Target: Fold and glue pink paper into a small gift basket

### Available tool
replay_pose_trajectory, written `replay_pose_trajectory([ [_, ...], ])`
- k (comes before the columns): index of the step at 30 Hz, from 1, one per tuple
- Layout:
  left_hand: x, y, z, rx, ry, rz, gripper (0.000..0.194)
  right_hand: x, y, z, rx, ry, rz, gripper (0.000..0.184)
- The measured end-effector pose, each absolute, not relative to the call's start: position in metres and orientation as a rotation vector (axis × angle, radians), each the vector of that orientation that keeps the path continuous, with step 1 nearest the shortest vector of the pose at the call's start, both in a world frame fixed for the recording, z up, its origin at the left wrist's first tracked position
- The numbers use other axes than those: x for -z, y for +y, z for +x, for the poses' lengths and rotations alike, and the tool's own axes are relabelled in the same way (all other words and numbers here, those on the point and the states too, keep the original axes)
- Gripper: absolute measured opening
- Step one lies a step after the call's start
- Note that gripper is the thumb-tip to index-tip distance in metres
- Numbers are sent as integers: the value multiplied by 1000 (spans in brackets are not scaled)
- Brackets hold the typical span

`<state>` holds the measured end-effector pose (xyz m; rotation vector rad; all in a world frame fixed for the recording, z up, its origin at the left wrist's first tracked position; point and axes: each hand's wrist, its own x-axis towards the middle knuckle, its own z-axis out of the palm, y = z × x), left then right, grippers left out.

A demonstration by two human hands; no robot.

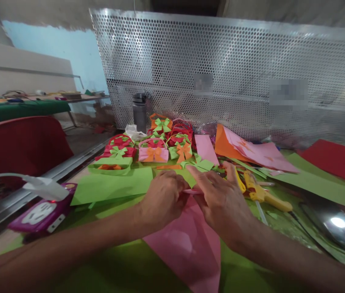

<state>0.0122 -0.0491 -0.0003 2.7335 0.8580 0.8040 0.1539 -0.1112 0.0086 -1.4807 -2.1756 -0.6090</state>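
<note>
Fingers closed, my left hand [163, 198] grips the far end of a sheet of pink craft paper [187, 244]. My right hand [222, 203] pinches the same end from the other side, its index finger pointing forward. Between both hands the paper's edge shows as a narrow folded strip. From there the sheet spreads toward me over the green work surface [108, 264]. My fingers hide part of the fold. Just beyond my hands lie cut green paper pieces [201, 164]. A yellow glue gun [263, 195] rests to the right of my right hand.
Several small paper bags with bows [153, 154] stand at the back, near a dark bottle [139, 112]. A purple power strip [42, 211] with a white plug sits left. Pink sheets [257, 148], a red sheet [337, 160] and a shiny dark object [339, 224] lie right. A perforated metal panel [172, 53] stands behind.
</note>
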Motion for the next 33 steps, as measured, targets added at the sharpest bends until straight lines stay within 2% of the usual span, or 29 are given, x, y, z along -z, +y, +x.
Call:
replay_pose_trajectory([
  [11,7,-46,13,-772,818,2784,18,-1,-113,152,695,-2188,-1474,48],
  [18,5,-46,12,-809,845,2722,15,0,-111,156,701,-2156,-1468,58],
  [33,4,-46,11,-776,888,2724,19,1,-108,159,585,-2176,-1481,59],
])
